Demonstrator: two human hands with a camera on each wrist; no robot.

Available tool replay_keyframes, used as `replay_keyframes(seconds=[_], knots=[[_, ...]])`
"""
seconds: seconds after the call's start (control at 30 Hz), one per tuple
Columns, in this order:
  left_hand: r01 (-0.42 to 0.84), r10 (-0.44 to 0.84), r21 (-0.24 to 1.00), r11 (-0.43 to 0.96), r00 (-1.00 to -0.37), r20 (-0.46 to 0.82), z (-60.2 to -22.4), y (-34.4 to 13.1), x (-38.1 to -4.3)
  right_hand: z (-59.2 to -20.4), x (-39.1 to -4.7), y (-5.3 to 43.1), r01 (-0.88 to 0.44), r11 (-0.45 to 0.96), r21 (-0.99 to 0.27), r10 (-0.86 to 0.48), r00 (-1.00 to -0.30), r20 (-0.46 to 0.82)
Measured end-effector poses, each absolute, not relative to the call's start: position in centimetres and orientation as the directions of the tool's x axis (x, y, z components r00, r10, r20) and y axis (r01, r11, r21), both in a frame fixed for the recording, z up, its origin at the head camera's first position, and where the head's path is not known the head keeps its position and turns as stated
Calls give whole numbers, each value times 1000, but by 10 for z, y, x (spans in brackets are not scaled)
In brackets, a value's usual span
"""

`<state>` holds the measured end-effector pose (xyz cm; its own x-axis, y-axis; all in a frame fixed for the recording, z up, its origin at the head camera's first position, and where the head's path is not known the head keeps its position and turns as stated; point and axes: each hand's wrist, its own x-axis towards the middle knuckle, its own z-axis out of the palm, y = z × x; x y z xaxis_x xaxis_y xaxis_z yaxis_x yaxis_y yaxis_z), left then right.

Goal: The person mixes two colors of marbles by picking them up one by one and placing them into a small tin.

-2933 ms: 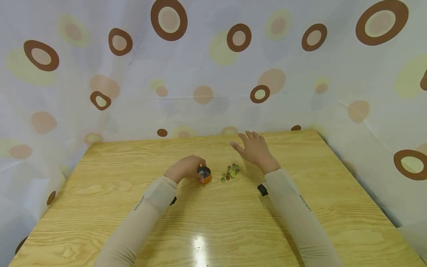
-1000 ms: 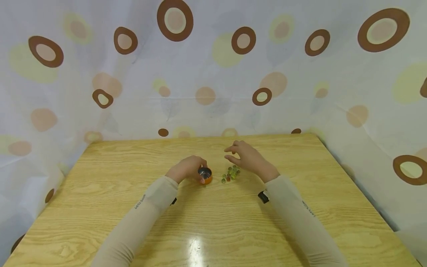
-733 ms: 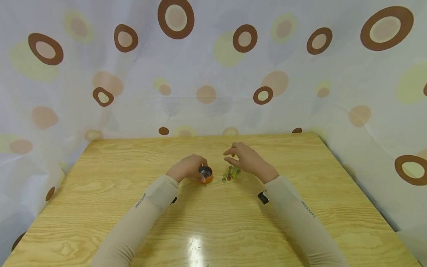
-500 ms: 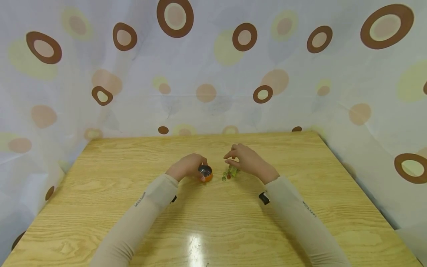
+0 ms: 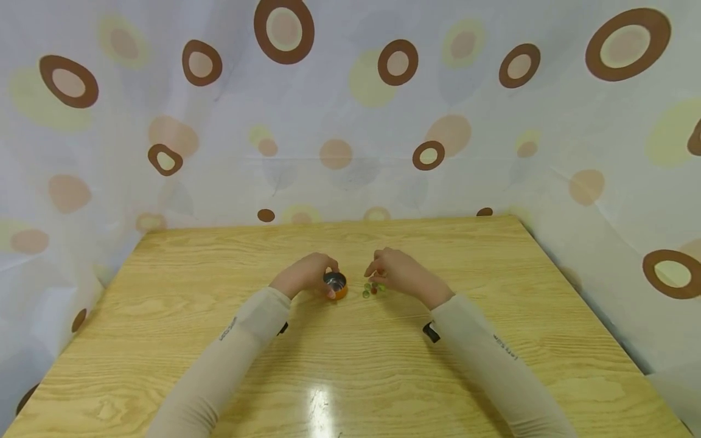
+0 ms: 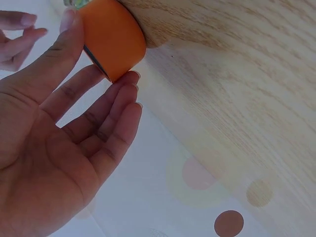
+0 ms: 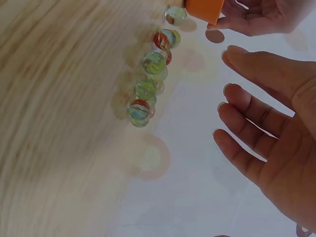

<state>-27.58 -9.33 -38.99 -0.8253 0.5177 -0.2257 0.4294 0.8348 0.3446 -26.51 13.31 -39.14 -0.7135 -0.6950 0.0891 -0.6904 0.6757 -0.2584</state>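
Note:
A small orange cup [image 5: 338,293] with a dark metallic inside stands upright on the wooden table. My left hand [image 5: 304,275] grips it from the left, thumb on the near side and fingers on the far side; the left wrist view shows its orange wall [image 6: 113,37] between thumb and fingertips. To its right lie several clear glass marbles [image 7: 154,63] with green, red and yellow swirls, partly hidden by the right hand in the head view. My right hand [image 5: 408,277] hovers over them, fingers bent loosely, thumb apart. Nothing is between its fingertips [image 7: 232,96] in the right wrist view.
The light wooden table [image 5: 328,353] reaches back to a white curtain [image 5: 339,109] patterned with brown and yellow circles, which also hangs along both sides. A dark strap piece [image 5: 431,332] shows at the right wrist.
My right hand has come down and nearer over the marbles, its spread fingers drawing closer together and covering more of them. My left hand keeps holding the cup in place.

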Motion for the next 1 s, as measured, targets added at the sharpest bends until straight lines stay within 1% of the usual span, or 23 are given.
replay_keyframes(seconds=[0.23, 0.47, 0.63, 0.67, 0.73, 0.87, 0.9, 1.0], knots=[[423, 519, 370, 827, -829, -211, -393, -97, -276, -403, -266, 126, -690, 691, -216, -700, -713, 38], [426, 525, 383, 820, -827, -202, -396, -99, -277, -405, -266, 121, -696, 694, -185, -708, -706, 1], [426, 529, 394, 815, -824, -204, -397, -99, -281, -405, -264, 119, -695, 695, -186, -708, -706, -8], [450, 547, 391, 803, -817, -184, -402, -100, -286, -405, -263, 119, -694, 696, -187, -707, -707, -10], [452, 548, 387, 804, -815, -188, -403, -100, -286, -406, -263, 119, -696, 693, -189, -710, -704, -11], [445, 546, 397, 802, -816, -188, -403, -101, -285, -407, -264, 118, -701, 687, -191, -715, -699, -9], [422, 530, 402, 812, -823, -206, -398, -99, -281, -408, -265, 118, -703, 685, -192, -717, -697, -8], [425, 530, 402, 811, -826, -194, -398, -100, -279, -408, -265, 117, -704, 682, -199, -720, -694, -11]])
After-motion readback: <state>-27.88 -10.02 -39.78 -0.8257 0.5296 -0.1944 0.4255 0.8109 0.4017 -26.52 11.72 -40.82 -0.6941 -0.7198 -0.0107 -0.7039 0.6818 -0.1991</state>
